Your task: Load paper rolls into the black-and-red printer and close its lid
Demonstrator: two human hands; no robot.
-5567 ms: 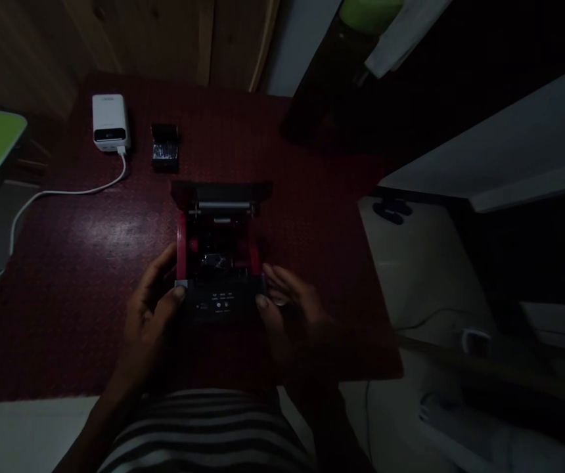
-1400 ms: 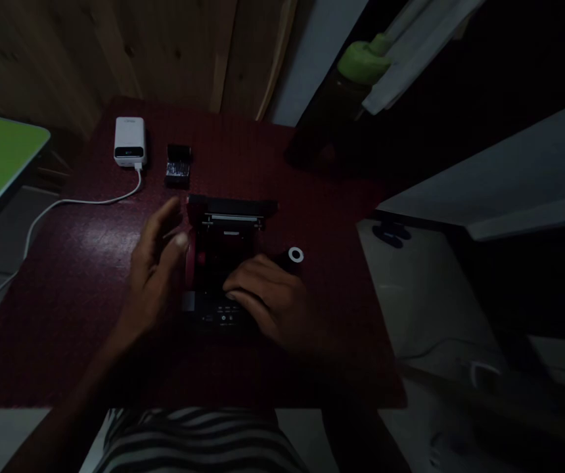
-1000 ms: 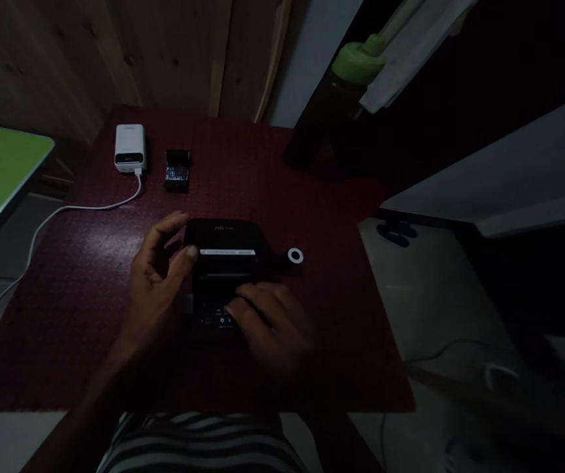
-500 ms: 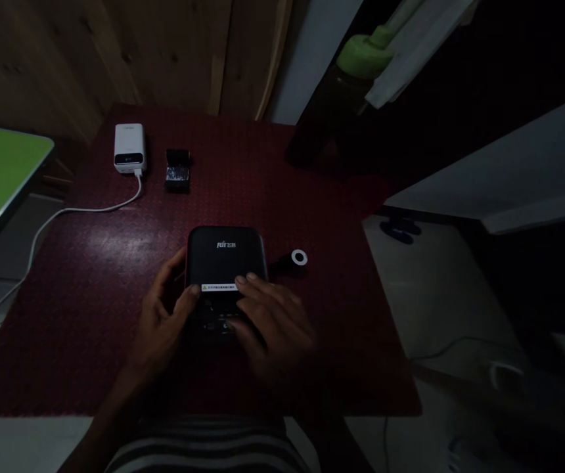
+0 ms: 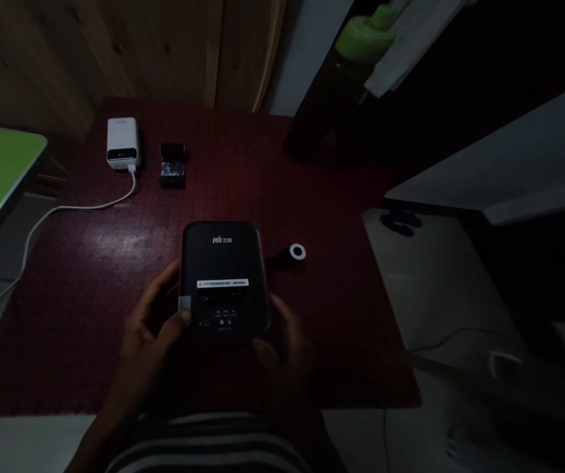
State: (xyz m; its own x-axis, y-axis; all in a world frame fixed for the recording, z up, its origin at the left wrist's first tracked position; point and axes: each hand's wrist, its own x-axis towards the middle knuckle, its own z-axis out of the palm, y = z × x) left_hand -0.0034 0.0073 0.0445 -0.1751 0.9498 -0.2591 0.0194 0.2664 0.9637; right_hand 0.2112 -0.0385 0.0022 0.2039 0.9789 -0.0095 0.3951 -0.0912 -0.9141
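Note:
A black box-shaped device, apparently a small printer, lies in front of me on the red table. White lettering, a warning strip, a slot and small buttons show on its top. My left hand grips its left side, thumb on the top near a small pale patch and fingers along the edge. At its lower right corner is my right hand, fingers against the side and thumb by the front edge. Right of the printer lies a black roll with a white ring end.
A white power bank with a plugged-in white cable stands at the table's far left. Beside it lies a black film ribbon on two spools. A green-topped bottle rises at the back right; a green table adjoins on the left.
My right hand has come off the printer's top and moved to its lower right side. My left thumb has slid down towards the front. The view has shifted slightly.

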